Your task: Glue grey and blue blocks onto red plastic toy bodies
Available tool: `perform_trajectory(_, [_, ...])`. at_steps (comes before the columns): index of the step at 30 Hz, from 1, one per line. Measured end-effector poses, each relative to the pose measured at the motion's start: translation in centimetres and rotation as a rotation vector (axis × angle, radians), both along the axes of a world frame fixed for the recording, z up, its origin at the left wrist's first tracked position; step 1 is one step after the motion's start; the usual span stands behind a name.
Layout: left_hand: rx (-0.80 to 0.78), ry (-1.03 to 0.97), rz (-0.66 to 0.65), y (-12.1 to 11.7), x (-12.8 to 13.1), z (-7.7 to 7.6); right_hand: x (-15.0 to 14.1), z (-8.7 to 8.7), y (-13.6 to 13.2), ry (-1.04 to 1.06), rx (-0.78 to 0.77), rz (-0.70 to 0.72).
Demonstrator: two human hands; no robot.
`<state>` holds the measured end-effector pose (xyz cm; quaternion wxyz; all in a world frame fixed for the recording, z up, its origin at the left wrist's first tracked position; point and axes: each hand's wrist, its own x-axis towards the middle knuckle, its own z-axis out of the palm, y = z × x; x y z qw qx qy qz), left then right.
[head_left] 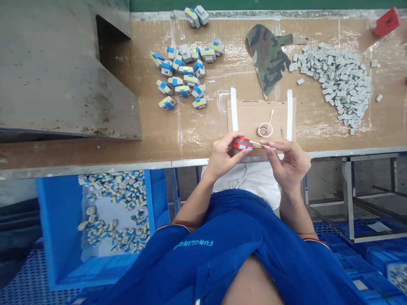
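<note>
Between the thumb and fingers of my left hand (224,154) is a small red toy vehicle (243,143) with pale blue windows and a grey stripe. My right hand (288,161) pinches a cotton swab (257,143), its tip at the right end of the vehicle. Both hands are over the table's front edge, above a cardboard sheet (248,116) held by two white tape strips. Just beyond them on the cardboard stands a small clear cup (265,130). A second cotton swab (271,116) leans in the cup.
Several grey, blue and yellow toy vehicles (182,70) lie at left. Behind the cardboard is a camouflage cloth (268,57); a heap of small grey parts (346,80) lies right. A red block (386,22) sits far right. Metal housing (63,72) borders the left; a blue crate (60,237) stands below.
</note>
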<state>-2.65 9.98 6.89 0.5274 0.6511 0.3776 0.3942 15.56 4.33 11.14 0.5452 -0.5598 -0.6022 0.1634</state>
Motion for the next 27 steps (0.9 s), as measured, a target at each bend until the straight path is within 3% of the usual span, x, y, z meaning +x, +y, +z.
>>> perform_trajectory(8, [-0.007, -0.014, 0.013, 0.0, 0.0, -0.3, -0.1, -0.2, 0.2, -0.021, 0.002, 0.013])
perform_trajectory(17, [-0.133, -0.097, 0.020, -0.1, 0.0, -0.5, 1.0, -0.6, 0.8, 0.069, 0.024, -0.165])
perform_trajectory(27, [-0.234, -0.169, 0.008, 0.1, -0.3, -0.4, 2.8, -1.8, 2.5, -0.201, -0.009, -0.201])
